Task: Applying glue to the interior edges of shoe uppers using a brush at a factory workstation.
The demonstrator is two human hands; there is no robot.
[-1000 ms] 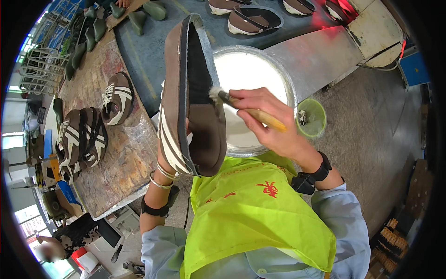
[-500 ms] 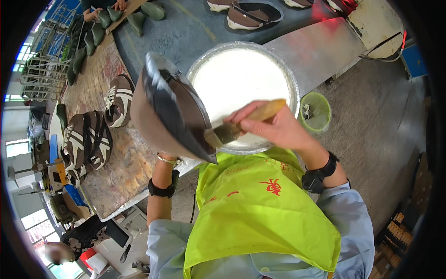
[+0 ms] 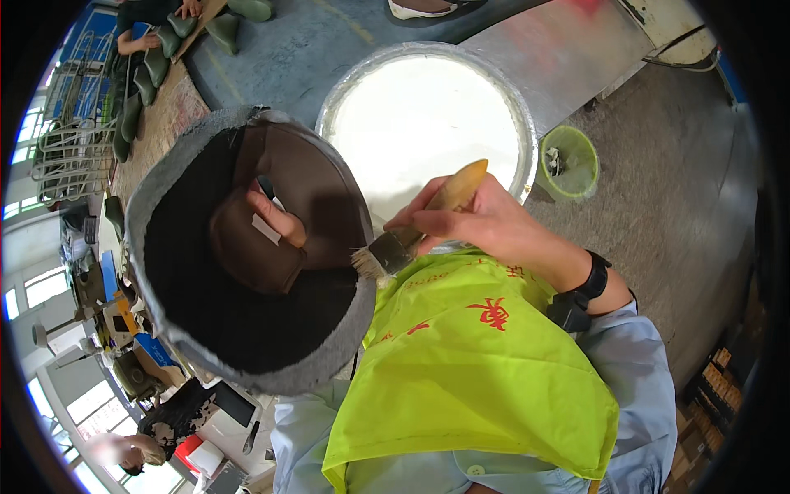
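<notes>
A brown shoe upper (image 3: 321,173) with a fuzzy grey edge and black inside fills the left of the view, its opening facing me. My left hand (image 3: 282,224) grips it; a digit shows through the opening, lying on a brown inner flap beside a small white tag, and the other fingers are hidden. In my right hand (image 3: 477,216) is a flat paintbrush (image 3: 393,250) with a yellowish wooden handle. Its pale bristles point left, right at the upper's near right rim; whether they touch is unclear. Behind the brush stands a round metal pan (image 3: 527,123) of white liquid.
A co-worker's hand (image 3: 148,41) is among green shoe lasts (image 3: 222,33) at the far left. Right of the pan, a metal sheet (image 3: 568,58) covers the table's corner, and a green waste bin (image 3: 569,163) stands on the floor. Another brown upper (image 3: 424,6) lies at the back.
My left hand has tilted the shoe upper so its opening faces me, and it has come nearer. The brush has moved from inside the upper to its right rim.
</notes>
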